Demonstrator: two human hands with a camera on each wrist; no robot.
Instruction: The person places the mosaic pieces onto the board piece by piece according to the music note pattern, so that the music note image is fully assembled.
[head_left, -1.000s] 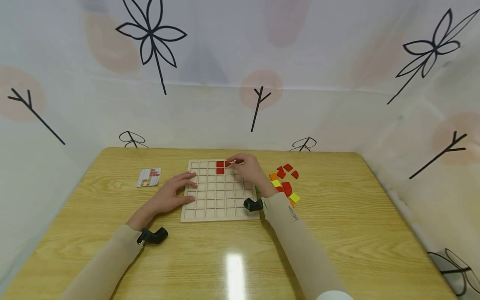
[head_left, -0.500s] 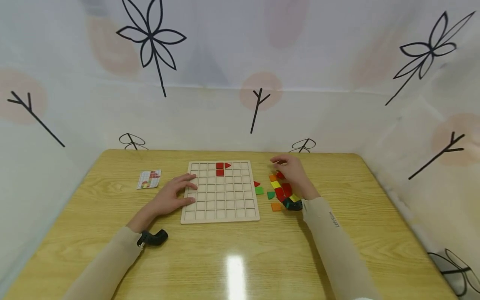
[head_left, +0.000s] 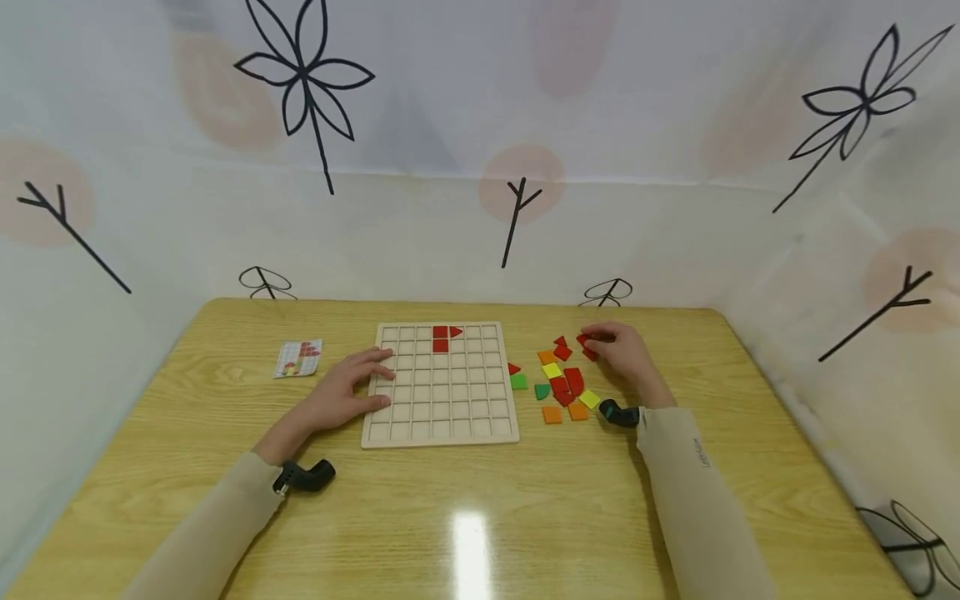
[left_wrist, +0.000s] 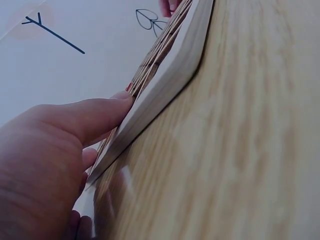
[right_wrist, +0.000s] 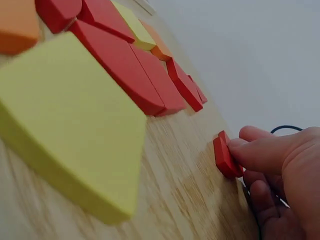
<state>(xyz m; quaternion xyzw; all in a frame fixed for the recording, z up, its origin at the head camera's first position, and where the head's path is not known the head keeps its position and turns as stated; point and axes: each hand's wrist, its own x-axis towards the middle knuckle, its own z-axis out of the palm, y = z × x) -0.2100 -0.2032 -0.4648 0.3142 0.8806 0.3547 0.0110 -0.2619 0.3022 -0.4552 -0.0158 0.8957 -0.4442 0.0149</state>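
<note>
The wooden grid board lies on the table; two red square tiles and a red triangle sit in its upper cells. My left hand rests along the board's left edge, fingers spread over the rim. In the left wrist view the thumb lies on that edge. At the far side of the loose pieces, my right hand pinches a red tile between thumb and fingers, low over the tabletop. A second red piece shows close by it, partly under the fingers.
Right of the board are several loose tiles, among them a yellow quarter-round tile, an orange square, a light green tile and a dark green one. A printed pattern card lies left. A patterned cloth backdrop rises behind.
My right hand has left the red triangle in the board's top row and moved right, past the loose tiles, to the far red pieces. The left hand stays put.
</note>
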